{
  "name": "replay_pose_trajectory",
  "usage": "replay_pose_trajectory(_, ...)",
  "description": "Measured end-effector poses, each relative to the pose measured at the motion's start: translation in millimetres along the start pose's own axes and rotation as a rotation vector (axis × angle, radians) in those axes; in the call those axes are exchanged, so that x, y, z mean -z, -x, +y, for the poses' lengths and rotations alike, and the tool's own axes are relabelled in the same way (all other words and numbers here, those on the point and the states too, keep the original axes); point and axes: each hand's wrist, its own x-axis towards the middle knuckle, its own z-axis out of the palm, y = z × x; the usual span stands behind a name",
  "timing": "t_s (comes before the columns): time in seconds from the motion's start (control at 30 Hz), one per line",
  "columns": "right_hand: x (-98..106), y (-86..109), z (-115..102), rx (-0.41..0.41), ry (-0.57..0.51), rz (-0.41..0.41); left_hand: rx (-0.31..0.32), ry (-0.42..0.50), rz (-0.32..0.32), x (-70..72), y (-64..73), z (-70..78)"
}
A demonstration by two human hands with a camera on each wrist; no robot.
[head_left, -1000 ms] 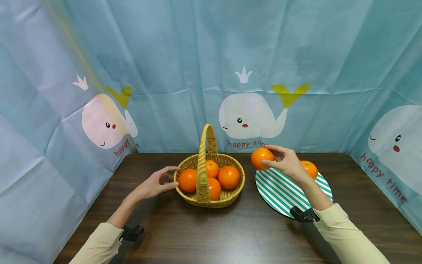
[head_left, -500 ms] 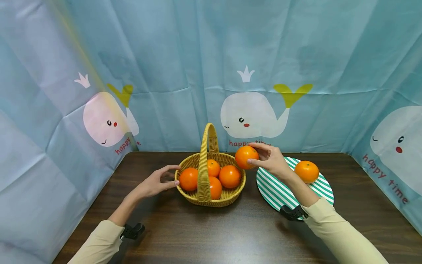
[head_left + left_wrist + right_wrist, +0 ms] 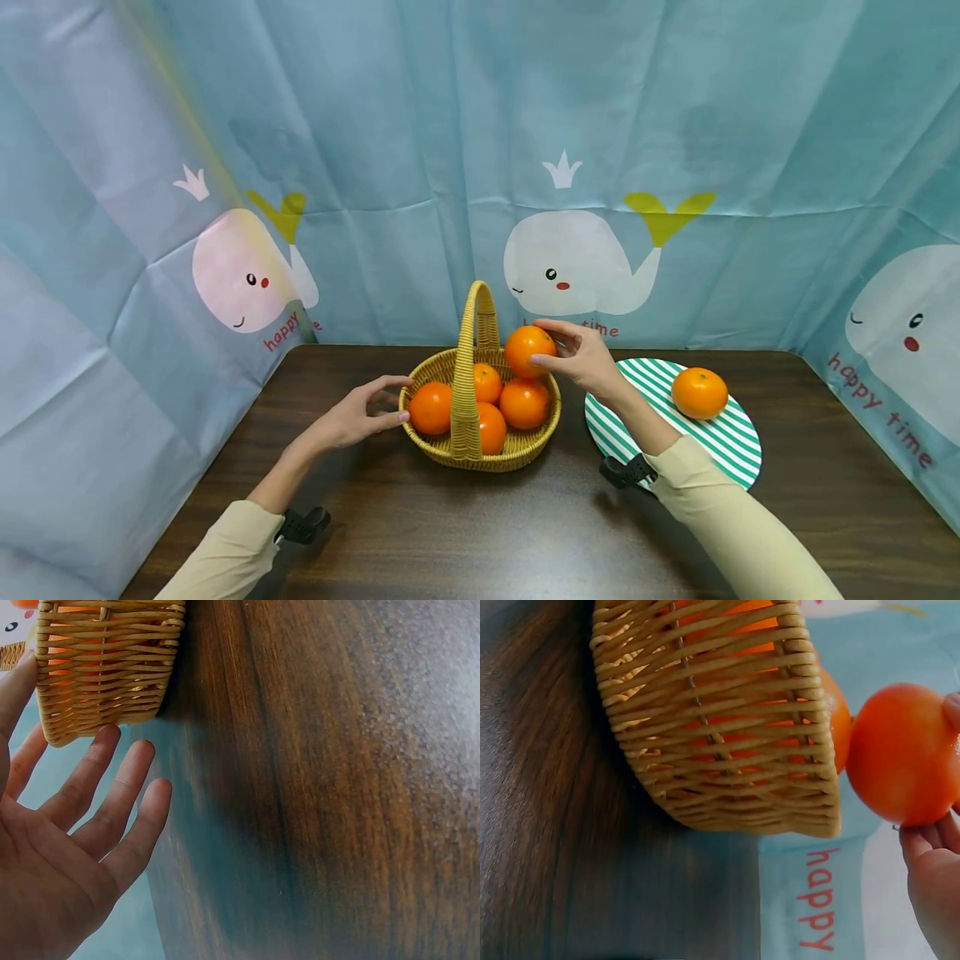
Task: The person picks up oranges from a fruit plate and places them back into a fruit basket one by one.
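In the head view my right hand [image 3: 589, 363] holds an orange [image 3: 527, 350] between thumb and fingers, above the right side of a yellow wicker basket [image 3: 464, 400]. The right wrist view shows this orange [image 3: 900, 754] above the basket's rim, close against another fruit inside. Several oranges lie in the basket, among them a front orange [image 3: 490, 428] partly hidden by the tall handle. My left hand [image 3: 351, 419] is at the basket's left rim, fingertips right at it. Its fingers are loosely extended beside the wicker wall [image 3: 112, 667] in the left wrist view.
Right of the basket lies a round green-and-white striped mat [image 3: 637, 433], bearing a single orange [image 3: 700, 393]. All stands on a dark wooden table [image 3: 480, 533]. Behind it hangs a blue curtain [image 3: 390, 167] printed with whales.
My right hand has carried its orange leftward from over the striped mat to above the basket. The orange on the mat is now fully uncovered. My left hand stays at the rim.
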Motion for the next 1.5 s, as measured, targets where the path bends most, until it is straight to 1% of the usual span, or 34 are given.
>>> replay_pose_trajectory(0.2,-6,-6.5,5,0.009,0.015,0.004,-0.004,-0.012,0.001,-0.3,-1.3,2.3)
replay_pose_trajectory(0.37,-8,-9.0,10,0.002,0.013,-0.015,-0.008,-0.015,-0.001,-0.7,-1.7,2.0)
replay_pose_trajectory(0.6,0,-1.8,4,0.029,0.028,-0.019,-0.010,-0.028,-0.002,-1.1,-2.6,1.6)
replay_pose_trajectory(0.77,12,5.3,-3,0.041,0.035,-0.019,-0.015,-0.030,-0.003,-0.9,-2.5,0.9)
replay_pose_trajectory(0.97,30,16.0,-10,0.021,0.053,0.004,-0.016,-0.047,0.004,-0.6,-0.8,1.2)
replay_pose_trajectory(1.23,61,35.7,-20,-0.012,0.171,0.055,-0.005,-0.051,0.006,-0.4,0.0,1.8)
replay_pose_trajectory(1.5,95,56.2,-30,-0.004,0.250,0.079,-0.015,-0.046,0.004,0.0,0.1,1.6)
